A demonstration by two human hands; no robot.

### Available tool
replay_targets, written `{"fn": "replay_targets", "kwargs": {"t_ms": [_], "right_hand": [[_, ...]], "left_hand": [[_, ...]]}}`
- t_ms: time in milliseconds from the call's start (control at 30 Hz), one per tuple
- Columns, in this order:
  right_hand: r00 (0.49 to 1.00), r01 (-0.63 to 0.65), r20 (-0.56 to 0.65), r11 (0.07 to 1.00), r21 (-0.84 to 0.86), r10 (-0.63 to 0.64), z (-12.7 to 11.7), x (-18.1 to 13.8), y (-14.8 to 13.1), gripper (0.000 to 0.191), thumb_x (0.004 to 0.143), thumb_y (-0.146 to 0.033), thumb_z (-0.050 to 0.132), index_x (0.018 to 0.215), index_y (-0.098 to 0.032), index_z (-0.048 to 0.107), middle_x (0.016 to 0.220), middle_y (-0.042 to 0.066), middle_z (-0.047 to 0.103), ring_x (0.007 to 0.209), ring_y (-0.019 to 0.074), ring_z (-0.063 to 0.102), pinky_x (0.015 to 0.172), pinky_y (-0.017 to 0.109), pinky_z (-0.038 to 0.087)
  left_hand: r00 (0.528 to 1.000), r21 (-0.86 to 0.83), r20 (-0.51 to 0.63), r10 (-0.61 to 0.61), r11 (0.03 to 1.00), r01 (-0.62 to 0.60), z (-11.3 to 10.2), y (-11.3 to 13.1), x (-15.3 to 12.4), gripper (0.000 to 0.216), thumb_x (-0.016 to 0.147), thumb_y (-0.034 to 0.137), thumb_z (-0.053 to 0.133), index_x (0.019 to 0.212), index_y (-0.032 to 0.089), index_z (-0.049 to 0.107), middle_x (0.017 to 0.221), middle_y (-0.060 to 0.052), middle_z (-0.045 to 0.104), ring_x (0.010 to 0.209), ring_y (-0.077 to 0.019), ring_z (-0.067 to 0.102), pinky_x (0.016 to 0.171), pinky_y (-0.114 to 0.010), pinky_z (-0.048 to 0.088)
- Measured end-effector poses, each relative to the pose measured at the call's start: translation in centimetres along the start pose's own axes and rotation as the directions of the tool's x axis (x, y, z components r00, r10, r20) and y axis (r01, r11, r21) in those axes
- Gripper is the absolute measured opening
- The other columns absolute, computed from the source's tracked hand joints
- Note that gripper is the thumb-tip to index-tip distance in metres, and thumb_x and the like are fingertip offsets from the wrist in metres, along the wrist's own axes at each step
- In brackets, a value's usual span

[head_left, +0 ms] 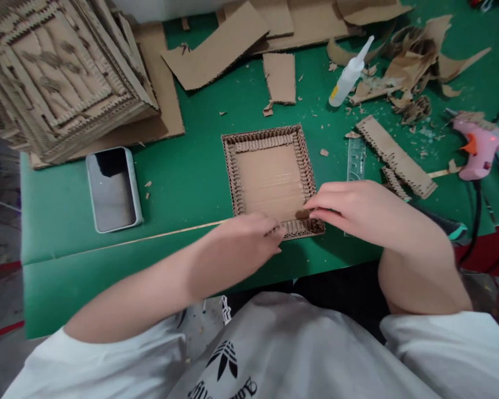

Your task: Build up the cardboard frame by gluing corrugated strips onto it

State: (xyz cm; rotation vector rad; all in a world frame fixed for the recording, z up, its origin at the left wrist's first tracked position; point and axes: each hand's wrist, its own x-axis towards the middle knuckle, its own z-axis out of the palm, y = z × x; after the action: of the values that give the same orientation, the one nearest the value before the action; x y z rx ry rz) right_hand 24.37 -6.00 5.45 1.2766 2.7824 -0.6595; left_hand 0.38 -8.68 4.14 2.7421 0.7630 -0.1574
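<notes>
**While both bare hands bent to its near side, a shallow, square, brown corrugated-cardboard tray (pixel 268 172) occupied the bench**

Location: the tray lay open side up on a smooth green table covering (pixel 183 194), directly before the person. Ridged cardboard lined its inner walls; a short ridged brown cardboard strip (pixel 298 226) showed along the near wall, between the hands.

Step in hand, as judged: seating or pressing the lining at the near wall and near-right corner. The next move seemed to call for light, even fingertip pressure, with the tray held square.

Left hand (pixel 253 235): back uppermost, forearm slanting in from the left, fingers curled down over the near wall. Whether they gripped the wall or merely rested on it could not be told.

Right hand (pixel 347 205): forearm folded in from the right, elbow sharply bent, thumb and forefinger reaching inside the near-right corner with a narrow gap between them. Anything pinched at the tips could not be made out.

Adjacent stock: one white plastic bottle with a tapered nozzle (pixel 348 80), beyond the right hand; one pink glue gun (pixel 480 141), far right.
</notes>
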Motion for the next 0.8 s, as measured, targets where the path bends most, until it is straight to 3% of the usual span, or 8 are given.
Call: {"fn": "replay_targets", "kwargs": {"t_ms": [100, 233, 400, 567, 800], "right_hand": [[0.988, 0.075, -0.139, 0.997, 0.017, -0.072, 1.5, -0.5, -0.8, 0.023, 0.094, -0.027, 0.048, 0.096, -0.020, 0.071, 0.092, 0.005, 0.069, 0.087, 0.0169, 0.061, 0.073, 0.028, 0.046], [0.953, 0.131, -0.267, 0.990, -0.056, -0.142, 4.4, -1.8, -1.5, 0.027, 0.089, -0.031, 0.058, 0.104, -0.012, 0.068, 0.098, 0.010, 0.068, 0.103, 0.0233, 0.055, 0.089, 0.037, 0.046], [0.937, 0.070, -0.332, 0.989, -0.126, -0.109, 6.5, -2.4, -1.6, 0.030, 0.085, -0.028, 0.062, 0.109, -0.011, 0.067, 0.103, 0.012, 0.069, 0.110, 0.0267, 0.053, 0.099, 0.045, 0.042], [0.932, 0.058, -0.349, 0.990, -0.132, -0.101, 6.7, -2.2, -1.7, 0.026, 0.085, -0.027, 0.063, 0.106, -0.014, 0.069, 0.096, 0.010, 0.069, 0.104, 0.0259, 0.055, 0.098, 0.047, 0.044], [0.932, 0.045, -0.348, 0.986, -0.160, -0.099, 6.9, -2.1, -1.9, 0.028, 0.087, -0.031, 0.059, 0.105, -0.013, 0.069, 0.095, 0.009, 0.069, 0.104, 0.0256, 0.055, 0.103, 0.048, 0.041]], "left_hand": [[0.982, 0.070, -0.187, -0.009, 0.997, 0.023, 2.3, 2.6, -0.7, 0.031, 0.093, 0.028, 0.050, 0.116, 0.009, 0.058, 0.115, -0.016, 0.064, 0.106, -0.0240, 0.062, 0.086, -0.034, 0.054], [0.927, 0.094, -0.364, -0.093, 0.986, 0.136, 4.7, 3.8, -1.4, 0.033, 0.093, 0.027, 0.051, 0.121, 0.009, 0.055, 0.121, -0.017, 0.062, 0.113, -0.0259, 0.060, 0.091, -0.037, 0.054], [0.918, 0.124, -0.380, -0.117, 0.977, 0.176, 5.0, 3.5, -0.8, 0.028, 0.092, 0.020, 0.051, 0.118, 0.010, 0.057, 0.120, -0.016, 0.064, 0.109, -0.0252, 0.062, 0.090, -0.038, 0.055], [0.926, 0.129, -0.359, -0.114, 0.977, 0.170, 4.9, 3.5, -0.5, 0.031, 0.093, 0.013, 0.044, 0.122, 0.010, 0.055, 0.121, -0.016, 0.063, 0.111, -0.0250, 0.060, 0.089, -0.039, 0.055], [0.909, 0.113, -0.401, -0.114, 0.978, 0.173, 5.0, 3.4, -0.4, 0.031, 0.094, 0.015, 0.043, 0.123, 0.011, 0.054, 0.113, -0.013, 0.067, 0.096, -0.0212, 0.064, 0.078, -0.033, 0.056]]}}
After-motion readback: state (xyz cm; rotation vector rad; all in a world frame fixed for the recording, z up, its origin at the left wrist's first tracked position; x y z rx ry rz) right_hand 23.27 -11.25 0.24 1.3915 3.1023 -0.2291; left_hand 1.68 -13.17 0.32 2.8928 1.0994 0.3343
